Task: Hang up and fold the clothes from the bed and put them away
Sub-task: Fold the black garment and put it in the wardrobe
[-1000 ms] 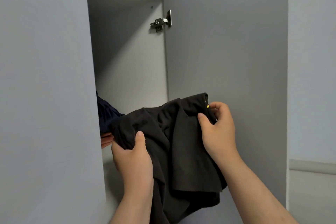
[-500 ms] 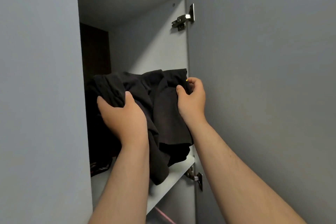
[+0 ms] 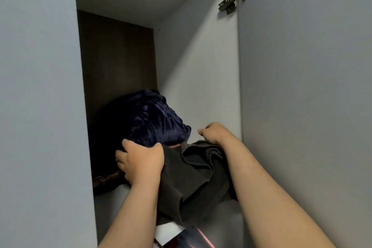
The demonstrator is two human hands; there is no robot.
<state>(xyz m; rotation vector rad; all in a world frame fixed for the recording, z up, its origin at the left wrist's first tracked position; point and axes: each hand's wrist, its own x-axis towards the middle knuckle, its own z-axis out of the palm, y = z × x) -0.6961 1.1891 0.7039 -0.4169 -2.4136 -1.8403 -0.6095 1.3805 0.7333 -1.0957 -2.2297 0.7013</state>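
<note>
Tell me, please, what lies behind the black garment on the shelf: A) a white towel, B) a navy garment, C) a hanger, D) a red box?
B: a navy garment with a velvety sheen sits at the back of the shelf, just behind the black garment.

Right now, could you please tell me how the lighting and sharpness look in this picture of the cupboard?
Head view: the side wall and open door are evenly lit, the back panel sits in deep shadow; head view: the navy garment shows only sheen on its folds, the dark grey garment reads clearly; head view: verticals lean from the wide lens, the bottom edge looks soft.
</note>
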